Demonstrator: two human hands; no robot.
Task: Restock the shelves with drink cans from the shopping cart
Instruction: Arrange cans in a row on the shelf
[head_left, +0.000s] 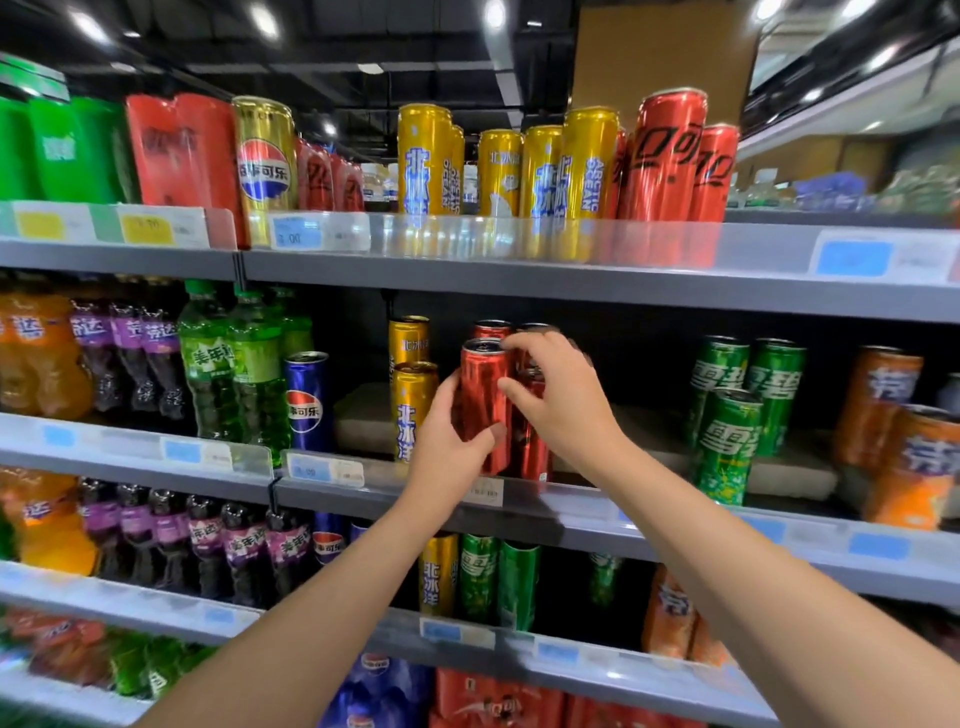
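At frame centre, the left hand (451, 448) grips a red can (484, 400) on the middle shelf (675, 525); the right hand (558, 402) pinches it with thumb and fingers (524, 340).

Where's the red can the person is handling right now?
The red can stands at the front of the second shelf, mid-frame, gripped by the left hand, with gold cans just left and the right hand at its right.

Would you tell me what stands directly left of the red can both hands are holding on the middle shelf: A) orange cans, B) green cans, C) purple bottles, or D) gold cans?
D: the gold cans stand just left of the red can held by the left hand and right hand.
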